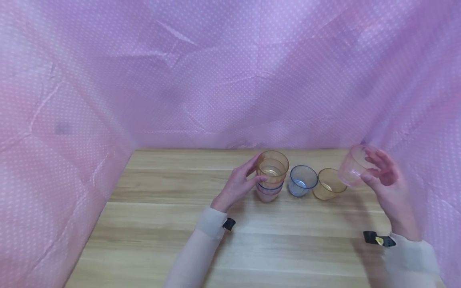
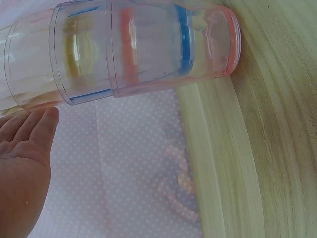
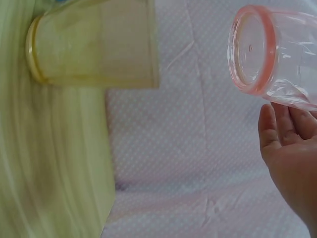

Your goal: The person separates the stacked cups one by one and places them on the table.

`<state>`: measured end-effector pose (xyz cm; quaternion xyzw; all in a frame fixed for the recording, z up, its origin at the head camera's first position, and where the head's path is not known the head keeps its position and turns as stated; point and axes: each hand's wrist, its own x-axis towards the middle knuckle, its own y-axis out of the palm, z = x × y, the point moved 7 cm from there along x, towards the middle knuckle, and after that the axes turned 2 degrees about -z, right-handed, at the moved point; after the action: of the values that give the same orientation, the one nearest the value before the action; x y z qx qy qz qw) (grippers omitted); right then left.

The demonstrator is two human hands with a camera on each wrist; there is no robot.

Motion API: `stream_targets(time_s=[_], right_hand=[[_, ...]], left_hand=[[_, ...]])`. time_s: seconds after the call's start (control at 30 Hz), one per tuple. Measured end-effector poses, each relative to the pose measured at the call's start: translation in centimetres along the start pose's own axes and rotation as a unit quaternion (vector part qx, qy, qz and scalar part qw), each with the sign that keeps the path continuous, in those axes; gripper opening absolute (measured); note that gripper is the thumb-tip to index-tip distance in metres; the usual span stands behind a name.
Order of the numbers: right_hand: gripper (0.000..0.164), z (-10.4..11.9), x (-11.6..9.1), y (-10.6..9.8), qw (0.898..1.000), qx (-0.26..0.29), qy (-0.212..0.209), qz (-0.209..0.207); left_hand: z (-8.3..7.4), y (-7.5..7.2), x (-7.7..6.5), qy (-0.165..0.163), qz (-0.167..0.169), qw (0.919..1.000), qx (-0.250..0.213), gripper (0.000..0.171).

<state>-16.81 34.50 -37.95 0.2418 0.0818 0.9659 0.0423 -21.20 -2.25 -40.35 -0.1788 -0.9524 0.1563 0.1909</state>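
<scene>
A stack of nested clear tumblers (image 1: 268,196) stands upright on the wooden table, with a yellow one on top and blue and pink ones beneath. My left hand (image 1: 239,184) grips this stack near its upper rims, thumb on the near side. The left wrist view shows the pink bottom tumbler (image 2: 218,42) resting on the wood. At the far right, my right hand (image 1: 389,180) holds a pink tumbler (image 1: 351,168) raised off the table, its base (image 3: 250,49) downward. Between the hands stand a blue tumbler (image 1: 302,182) and a yellow tumbler (image 1: 328,186), side by side.
The wooden table (image 1: 162,236) runs to a back edge just behind the tumblers. Pink dotted cloth (image 1: 230,80) hangs as walls behind and on both sides, the right one close to my right hand. Both wrists wear bands with black straps.
</scene>
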Motion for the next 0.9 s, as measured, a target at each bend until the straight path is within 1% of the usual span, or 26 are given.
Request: stream_targets(time_s=[0.13, 0.27, 0.47, 0.67, 0.73, 0.83, 0.9], right_hand=[[0.067, -0.3, -0.4, -0.9, 1.0, 0.01, 0.007, 0.002], [0.07, -0.8, -0.7, -1.7, 1.0, 0.015, 0.015, 0.003], [0.072, -1.6, -0.9, -3.3, 0.999, -0.014, 0.043, -0.024], [0.07, -2.2, -1.1, -4.3, 0.998, 0.005, 0.053, -0.023], [0.07, -2.4, -1.2, -4.6, 0.998, -0.005, 0.06, -0.022], [0.071, -3.1, -1.4, -5.3, 0.995, -0.047, 0.086, -0.028], [0.072, -3.5, -1.7, -5.9, 0.993, -0.061, 0.097, -0.029]], left_hand=[[0.2, 0.1, -0.1, -0.006, 0.002, 1.0, 0.0, 0.074], [0.2, 0.0, -0.2, -0.003, -0.002, 1.0, 0.004, 0.074], [0.2, -0.1, -0.1, 0.005, -0.008, 0.9999, 0.004, 0.073], [0.3, 0.0, 0.0, 0.005, -0.01, 0.9999, 0.001, 0.072], [0.2, -0.1, 0.0, 0.007, -0.012, 0.9999, 0.002, 0.072], [0.2, -0.1, -0.1, 0.007, -0.012, 0.9999, 0.002, 0.073], [0.2, 0.1, 0.0, 0.004, -0.01, 0.9999, 0.001, 0.073]])
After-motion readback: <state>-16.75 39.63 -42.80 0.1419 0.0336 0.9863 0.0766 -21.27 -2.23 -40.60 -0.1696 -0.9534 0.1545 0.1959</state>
